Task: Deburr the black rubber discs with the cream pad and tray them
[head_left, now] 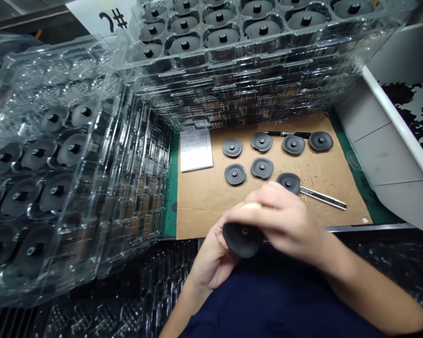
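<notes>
Both hands meet over my lap, at the near edge of a brown cardboard sheet (204, 197). My left hand (211, 256) cups a black round rubber disc (241, 239) from below, fingers curled under it. My right hand (285, 223) closes over the same disc from above, its fingers wrapped around the rim. Several more black discs (262, 167) lie flat in two rows on the cardboard beyond my hands.
Stacks of clear plastic trays holding black discs rise at the left (56, 164) and at the back (232, 56). A white paper slip (196, 150) lies on the cardboard. A thin metal tool (324, 198) rests at the right. A grey bin wall (384, 150) stands at the right.
</notes>
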The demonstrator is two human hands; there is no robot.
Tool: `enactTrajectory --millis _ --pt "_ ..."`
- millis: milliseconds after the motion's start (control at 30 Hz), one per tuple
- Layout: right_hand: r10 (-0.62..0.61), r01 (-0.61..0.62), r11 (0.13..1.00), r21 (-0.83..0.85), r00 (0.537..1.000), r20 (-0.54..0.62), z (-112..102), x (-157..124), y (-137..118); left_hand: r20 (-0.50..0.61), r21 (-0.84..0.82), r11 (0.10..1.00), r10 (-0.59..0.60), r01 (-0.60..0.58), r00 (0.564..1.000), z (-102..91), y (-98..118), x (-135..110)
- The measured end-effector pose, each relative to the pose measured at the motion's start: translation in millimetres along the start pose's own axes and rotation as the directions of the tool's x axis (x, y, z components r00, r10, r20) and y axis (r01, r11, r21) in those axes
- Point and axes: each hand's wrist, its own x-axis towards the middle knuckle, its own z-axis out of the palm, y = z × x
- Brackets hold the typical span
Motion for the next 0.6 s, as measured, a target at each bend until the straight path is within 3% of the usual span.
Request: enactTrajectory --millis 67,133,233,333,400,500,567,600 --pt "0.232 -0.232 0.973 0.012 0.971 -0.061 -4 -8 12 0.050 -0.035 0.998 -0.045 0.047 0.998 1.8 1 -1" --pt "0.445 -0.446 0.895 0.007 0.892 -0.083 -2 -23 25 0.095 -0.084 0.991 -0.092 0.100 0.991 2.3 2 -4" --pt "0.571 -0.573 0.818 0.045 0.819 0.049 16 -55 41 0.128 -0.120 0.985 -0.110 0.126 0.986 0.5 3 -6" --pt "0.564 -0.590 0.805 0.064 0.794 0.227 34 -79 49 0.149 -0.120 0.984 -0.110 0.128 0.983 -1.1 3 -4" --pt "0.570 -0.594 0.802 0.060 0.791 0.221 34 -82 46 0.159 -0.115 0.985 -0.106 0.125 0.982 -0.4 3 -3" --pt "0.553 -0.551 0.833 0.049 0.830 -0.070 14 -64 26 0.175 -0.091 0.987 -0.116 0.133 0.978 3.2 2 -2" --pt "0.364 -0.373 0.928 0.006 0.902 -0.231 -2 -45 8 0.141 -0.059 0.991 -0.111 0.120 0.984 6.0 1 -1" --pt "0.214 -0.223 0.975 -0.019 0.952 -0.217 -8 -35 1 0.102 -0.035 0.994 -0.101 0.105 0.990 7.3 -1 -1"
